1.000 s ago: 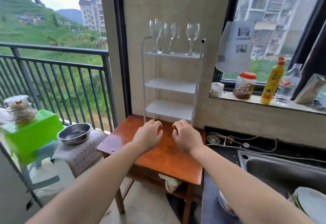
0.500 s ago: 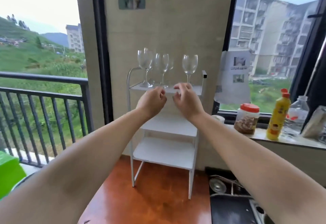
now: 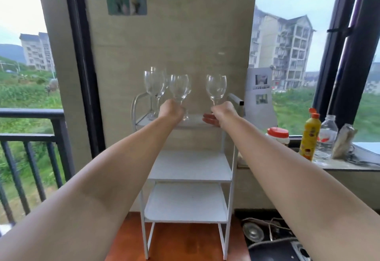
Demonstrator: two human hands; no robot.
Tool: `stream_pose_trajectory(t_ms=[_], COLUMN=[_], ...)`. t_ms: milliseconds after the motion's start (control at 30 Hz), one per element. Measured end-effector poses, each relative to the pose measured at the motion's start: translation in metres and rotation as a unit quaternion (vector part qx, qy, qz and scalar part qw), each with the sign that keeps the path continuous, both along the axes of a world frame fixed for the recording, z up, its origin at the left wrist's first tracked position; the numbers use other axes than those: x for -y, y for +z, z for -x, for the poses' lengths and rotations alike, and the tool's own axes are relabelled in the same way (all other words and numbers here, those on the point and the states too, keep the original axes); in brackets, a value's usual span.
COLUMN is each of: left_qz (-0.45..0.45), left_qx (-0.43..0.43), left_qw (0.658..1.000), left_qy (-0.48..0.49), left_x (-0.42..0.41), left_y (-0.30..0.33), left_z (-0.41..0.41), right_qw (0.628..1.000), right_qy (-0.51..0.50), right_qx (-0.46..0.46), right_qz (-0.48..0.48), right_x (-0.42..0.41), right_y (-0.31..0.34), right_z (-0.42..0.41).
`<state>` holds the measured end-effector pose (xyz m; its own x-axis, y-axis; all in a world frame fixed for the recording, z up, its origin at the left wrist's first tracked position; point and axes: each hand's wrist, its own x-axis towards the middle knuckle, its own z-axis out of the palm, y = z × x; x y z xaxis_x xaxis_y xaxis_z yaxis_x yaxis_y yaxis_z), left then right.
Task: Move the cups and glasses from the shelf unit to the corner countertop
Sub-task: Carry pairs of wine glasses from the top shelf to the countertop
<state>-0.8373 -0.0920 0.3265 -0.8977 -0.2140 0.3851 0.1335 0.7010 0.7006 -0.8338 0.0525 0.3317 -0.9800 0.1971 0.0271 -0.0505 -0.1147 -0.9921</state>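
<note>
A white three-tier shelf unit (image 3: 190, 167) stands on a wooden table against the wall. Several clear wine glasses stand on its top tier. My left hand (image 3: 171, 109) is closed around the stem of the middle wine glass (image 3: 179, 86). My right hand (image 3: 222, 111) grips the stem of the right wine glass (image 3: 216, 85), with fingers showing under it near the base. Two more wine glasses (image 3: 154, 84) stand at the top tier's left end, untouched. The two lower tiers hold nothing.
The window ledge (image 3: 347, 166) on the right carries a red-lidded jar (image 3: 277, 135), a yellow bottle (image 3: 310, 135) and a clear water bottle (image 3: 327, 139). A dark counter with cables (image 3: 271, 234) lies lower right. A balcony railing (image 3: 28, 137) runs on the left.
Both hands rose from the tabletop to the top tier and closed on two glass stems. The view tilted up and moved closer to the shelf.
</note>
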Motion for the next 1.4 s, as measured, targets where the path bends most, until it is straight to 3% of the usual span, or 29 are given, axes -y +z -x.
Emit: stream_pose_trajectory(t_ms=[367, 767, 1100, 1400], left_qz=[-0.037, -0.103, -0.152, -0.17], left_qx=[-0.015, -0.142, -0.172, -0.102], left_qw=[0.999, 0.978, 0.947, 0.907], left_qy=[-0.02, -0.112, -0.225, -0.372], left_x=[0.008, -0.003, -0.069, -0.196], left_y=[-0.003, 0.028, 0.04, 0.01], left_z=[0.022, -0.018, -0.093, -0.216], right_qw=[0.997, 0.986, 0.956, 0.921], right_qy=[-0.053, -0.066, -0.194, -0.322], right_qx=[-0.011, -0.125, -0.184, -0.142], right_qz=[-0.05, -0.086, -0.122, -0.166], right_x=[0.003, 0.007, -0.057, -0.178], right_y=[-0.001, 0.028, 0.047, 0.015], right_z=[0.019, -0.028, -0.127, -0.286])
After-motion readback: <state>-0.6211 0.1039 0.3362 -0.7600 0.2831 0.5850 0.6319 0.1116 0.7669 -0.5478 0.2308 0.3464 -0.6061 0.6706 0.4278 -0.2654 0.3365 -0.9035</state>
